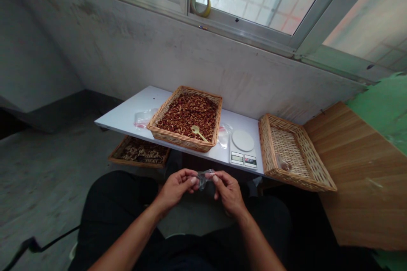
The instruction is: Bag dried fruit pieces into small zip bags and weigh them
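A small clear plastic bag (202, 180) is stretched between my two hands, just in front of the table edge and above my lap. My left hand (179, 186) pinches its left side between thumb and fingers. On the other side, my right hand (228, 190) grips it the same way. Beyond them on the white table (127, 108) stands a wicker basket (181, 141) full of dried reddish-brown pieces. A pale yellow spoon (199, 133) lies on top of these pieces.
Right of the basket sits a white kitchen scale (243, 140). Clear bags (144, 118) lie beside the basket. A second wicker basket (288, 146) at the right holds a small filled bag (284, 163). Below the table is another basket (140, 151). A tape roll (201, 2) stands on the windowsill.
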A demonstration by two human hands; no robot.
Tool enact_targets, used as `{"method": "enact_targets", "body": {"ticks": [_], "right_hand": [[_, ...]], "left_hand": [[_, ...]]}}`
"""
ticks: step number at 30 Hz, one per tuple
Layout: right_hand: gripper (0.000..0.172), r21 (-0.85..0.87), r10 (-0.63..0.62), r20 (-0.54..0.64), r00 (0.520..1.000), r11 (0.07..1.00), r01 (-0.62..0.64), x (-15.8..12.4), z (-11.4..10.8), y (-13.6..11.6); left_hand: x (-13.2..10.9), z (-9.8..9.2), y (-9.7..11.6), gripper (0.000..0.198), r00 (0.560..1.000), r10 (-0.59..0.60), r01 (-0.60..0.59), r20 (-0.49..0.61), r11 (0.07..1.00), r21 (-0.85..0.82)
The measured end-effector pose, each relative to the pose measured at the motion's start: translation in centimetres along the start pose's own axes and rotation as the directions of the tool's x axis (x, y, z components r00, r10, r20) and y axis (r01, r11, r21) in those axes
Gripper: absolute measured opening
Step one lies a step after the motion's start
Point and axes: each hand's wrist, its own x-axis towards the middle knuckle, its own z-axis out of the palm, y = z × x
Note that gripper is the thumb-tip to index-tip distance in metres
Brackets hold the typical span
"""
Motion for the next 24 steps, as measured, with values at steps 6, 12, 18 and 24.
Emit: {"method": "enact_targets", "body": {"ticks": [6,12,18,24], "right_hand": [[0.022,-0.209,-0.282,0.047,0.958,0.935,0.286,-0.3,-0.5,-0.1],[0.024,-0.372,-0.393,0.120,0.912,0.834,0.408,0.1,-0.7,-1.5],[0.027,-0.448,-0.380,0.171,0.909,0.792,0.415,0.5,0.7,-2.6],[0.026,-0.513,-0.365,0.264,0.893,0.731,0.450,1.3,1.9,-5.0]], "left_hand": [[0.2,-0.5,0.8,0.046,0.993,-0.077,0.062,0.090,0.985,0.159],[0.5,-2.0,2.0,0.044,0.997,0.074,-0.072,0.016,0.846,0.528],[-0.2,0.0,3.4,0.085,0.842,0.469,-0.466,0.266,0.383,0.798],[2.0,1.2,4.4,0.058,0.826,0.495,-0.494,0.270,0.402,0.771]]}}
